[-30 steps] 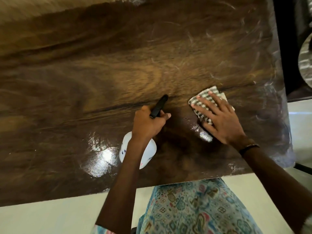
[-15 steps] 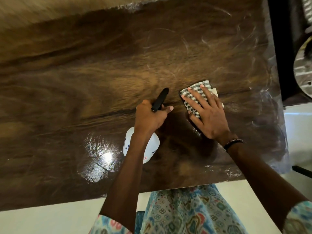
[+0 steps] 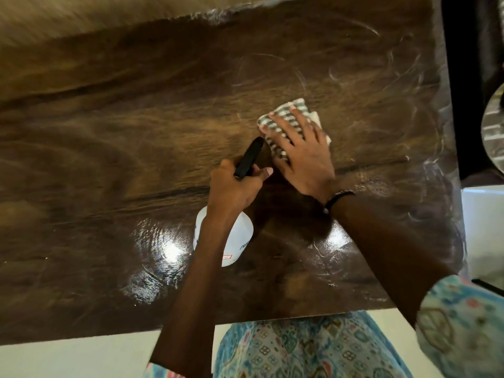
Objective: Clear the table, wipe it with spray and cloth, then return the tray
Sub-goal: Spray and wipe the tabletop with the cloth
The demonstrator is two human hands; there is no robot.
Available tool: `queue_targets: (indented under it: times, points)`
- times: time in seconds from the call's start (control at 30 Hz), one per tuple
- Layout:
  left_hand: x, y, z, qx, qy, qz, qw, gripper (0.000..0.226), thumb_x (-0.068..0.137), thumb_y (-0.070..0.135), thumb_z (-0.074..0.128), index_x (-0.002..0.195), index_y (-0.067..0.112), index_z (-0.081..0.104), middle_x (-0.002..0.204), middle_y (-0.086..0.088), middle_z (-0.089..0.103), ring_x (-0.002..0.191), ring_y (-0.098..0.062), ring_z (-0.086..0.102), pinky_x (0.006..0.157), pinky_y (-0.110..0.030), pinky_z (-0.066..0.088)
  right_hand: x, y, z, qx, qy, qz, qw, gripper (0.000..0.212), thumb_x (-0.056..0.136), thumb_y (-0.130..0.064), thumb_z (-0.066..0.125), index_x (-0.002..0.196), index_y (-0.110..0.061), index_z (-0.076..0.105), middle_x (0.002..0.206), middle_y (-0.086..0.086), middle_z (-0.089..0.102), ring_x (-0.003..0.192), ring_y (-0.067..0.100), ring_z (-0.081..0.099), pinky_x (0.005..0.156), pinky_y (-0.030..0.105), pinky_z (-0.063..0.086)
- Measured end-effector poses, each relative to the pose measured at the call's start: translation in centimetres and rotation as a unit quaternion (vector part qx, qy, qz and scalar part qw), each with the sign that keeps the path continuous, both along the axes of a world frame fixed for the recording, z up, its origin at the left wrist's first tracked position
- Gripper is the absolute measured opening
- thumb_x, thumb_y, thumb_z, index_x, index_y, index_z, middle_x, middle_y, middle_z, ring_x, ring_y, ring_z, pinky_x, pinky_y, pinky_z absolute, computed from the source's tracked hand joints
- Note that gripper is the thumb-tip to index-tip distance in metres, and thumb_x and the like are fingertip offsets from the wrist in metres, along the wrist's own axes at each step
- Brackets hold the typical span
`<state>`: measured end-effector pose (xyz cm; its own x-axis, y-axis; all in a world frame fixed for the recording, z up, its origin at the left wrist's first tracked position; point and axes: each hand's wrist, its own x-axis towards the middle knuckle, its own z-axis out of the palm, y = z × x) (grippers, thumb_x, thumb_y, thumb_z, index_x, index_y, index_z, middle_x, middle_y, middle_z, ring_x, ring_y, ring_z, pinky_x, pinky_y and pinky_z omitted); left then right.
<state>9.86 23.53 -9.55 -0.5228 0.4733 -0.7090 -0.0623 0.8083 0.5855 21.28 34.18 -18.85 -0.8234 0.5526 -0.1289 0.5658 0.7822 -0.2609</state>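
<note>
A dark glossy wooden table fills the view, with wet streaks across its right half. My left hand grips the black trigger head of a white spray bottle, which points away from me over the table. Just right of it, my right hand lies flat with spread fingers, pressing a folded checked cloth onto the tabletop. Most of the cloth sits under my fingers. No tray is in view.
The near table edge runs just above my patterned clothing. A dark gap lies beyond the table's right edge, where a round grey patterned object shows at the frame border. White floor lies below and to the right.
My right hand has slid the cloth leftward and away from me across the table, ending close beside the spray nozzle. My left hand keeps its hold on the bottle.
</note>
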Motion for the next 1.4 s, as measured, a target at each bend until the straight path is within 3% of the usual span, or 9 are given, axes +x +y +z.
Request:
queue_targets:
  times: [0.13, 0.23, 0.37, 0.6, 0.77, 0.87, 1.0, 1.17, 1.4]
  points:
    - [-0.3, 0.0, 0.2, -0.01, 0.016, 0.007, 1.0, 0.024, 0.078, 0.033, 0.075, 0.068, 0.028, 0.053, 0.075, 0.002, 0.061, 0.084, -0.024, 0.064, 0.08, -0.034, 0.052, -1.5, -2.7, -0.5, -0.012, 0.068, 0.099, 0.993, 0.046, 0.092, -0.038, 0.042, 0.135, -0.022, 0.053, 0.146, 0.004, 0.047, 0.14, 0.034, 0.032, 0.113, 0.051, 0.024]
    - [-0.8, 0.1, 0.5, -0.01, 0.011, 0.013, 1.0, 0.024, 0.078, 0.03, 0.075, 0.069, 0.028, 0.053, 0.071, 0.003, 0.058, 0.081, -0.023, 0.062, 0.079, -0.034, 0.051, 3.2, -2.8, -0.8, -0.008, 0.032, 0.179, 0.983, 0.053, 0.09, -0.039, 0.045, 0.141, -0.026, 0.042, 0.151, 0.003, 0.039, 0.143, 0.032, 0.026, 0.115, 0.051, 0.022]
    - [-1.6, 0.2, 0.7, -0.011, -0.012, 0.024, 1.0, 0.025, 0.078, 0.034, 0.074, 0.09, 0.014, 0.066, 0.073, 0.001, 0.059, 0.068, -0.015, 0.057, 0.067, -0.027, 0.045, 8.4, 0.7, 0.1, -0.021, -0.03, 0.092, 0.995, 0.059, 0.09, -0.042, 0.039, 0.148, -0.036, 0.029, 0.157, -0.003, 0.027, 0.148, 0.027, 0.015, 0.115, 0.051, 0.023]
    - [-2.6, 0.6, 0.9, 0.003, -0.012, 0.031, 0.999, 0.021, 0.08, 0.03, 0.073, 0.069, 0.024, 0.056, 0.065, 0.003, 0.055, 0.06, -0.011, 0.053, 0.065, -0.025, 0.044, -1.4, 2.2, -0.1, -0.005, 0.002, -0.031, 1.0, 0.056, 0.091, -0.04, 0.041, 0.146, -0.034, 0.034, 0.157, -0.004, 0.029, 0.147, 0.029, 0.016, 0.114, 0.05, 0.02]
    - [-3.3, 0.8, 0.5, -0.003, 0.018, 0.007, 1.0, 0.022, 0.078, 0.03, 0.075, 0.07, 0.023, 0.055, 0.067, 0.001, 0.058, 0.069, -0.02, 0.058, 0.069, -0.027, 0.048, -4.8, -2.2, -0.6, -0.015, 0.063, 0.104, 0.992, 0.046, 0.091, -0.037, 0.044, 0.132, -0.022, 0.056, 0.145, 0.004, 0.048, 0.14, 0.033, 0.032, 0.113, 0.05, 0.025]
    - [-3.9, 1.2, 0.7, -0.006, 0.013, -0.002, 1.0, 0.019, 0.079, 0.03, 0.074, 0.074, 0.024, 0.057, 0.071, 0.001, 0.059, 0.074, -0.02, 0.059, 0.071, -0.03, 0.05, -0.4, -1.5, -0.7, -0.013, 0.022, 0.17, 0.985, 0.051, 0.091, -0.039, 0.045, 0.14, -0.027, 0.046, 0.151, 0.001, 0.04, 0.144, 0.029, 0.025, 0.115, 0.049, 0.021]
    - [-4.2, 2.5, 0.6, -0.013, 0.007, -0.014, 1.0, 0.018, 0.08, 0.035, 0.072, 0.083, 0.019, 0.063, 0.073, 0.004, 0.058, 0.077, -0.017, 0.058, 0.069, -0.024, 0.046, 4.8, 3.0, -0.2, 0.003, -0.015, 0.067, 0.998, 0.057, 0.092, -0.041, 0.038, 0.148, -0.035, 0.03, 0.158, -0.005, 0.025, 0.148, 0.025, 0.013, 0.117, 0.047, 0.018]
    - [-4.0, 4.4, 0.0, -0.005, 0.036, -0.014, 0.999, 0.034, 0.079, 0.039, 0.072, 0.098, 0.012, 0.066, 0.091, -0.006, 0.066, 0.086, -0.022, 0.064, 0.061, -0.02, 0.04, 4.6, 6.4, 0.2, 0.006, 0.003, -0.01, 1.0, 0.055, 0.095, -0.041, 0.038, 0.148, -0.029, 0.034, 0.158, -0.003, 0.026, 0.148, 0.025, 0.013, 0.115, 0.046, 0.02]
    - [-4.6, 5.6, 0.7, 0.025, 0.039, -0.01, 0.999, 0.021, 0.08, 0.032, 0.072, 0.073, 0.02, 0.056, 0.073, 0.001, 0.058, 0.078, -0.017, 0.06, 0.059, -0.017, 0.04, 4.3, 6.3, 0.1, -0.003, 0.001, -0.02, 1.0, 0.054, 0.096, -0.043, 0.033, 0.149, -0.031, 0.031, 0.158, -0.004, 0.025, 0.148, 0.025, 0.011, 0.115, 0.044, 0.016]
